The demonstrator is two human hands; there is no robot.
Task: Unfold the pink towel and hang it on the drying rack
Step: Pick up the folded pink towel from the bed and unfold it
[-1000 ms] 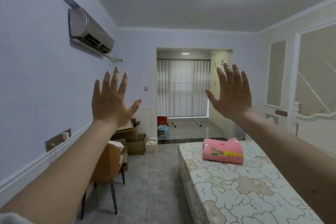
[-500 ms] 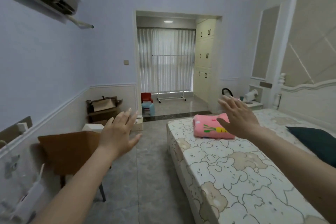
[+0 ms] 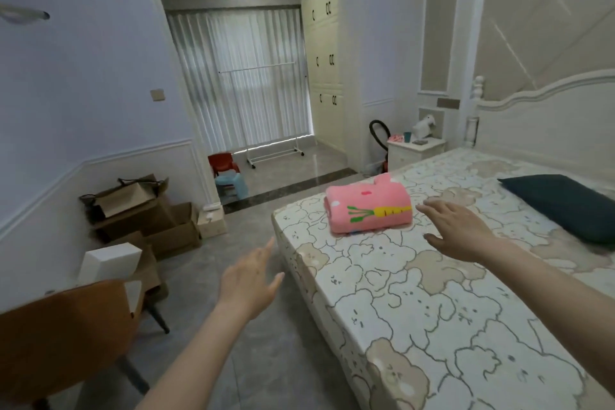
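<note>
Both hands, left hand (image 3: 249, 280) and right hand (image 3: 461, 233), have fingers spread, empty; a one-sided grab could drag the folded pink towel (image 3: 367, 206), mid-frame, off the bed (image 3: 432, 309) corner.

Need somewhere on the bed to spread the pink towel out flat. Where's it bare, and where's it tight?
Bare: the wide stretch of bed between the pink towel and the camera, under the right hand. A narrower bare strip runs between the towel and the dark pillow. Tight: the towel sits close to the bed's far corner. The left hand is over the floor.
</note>
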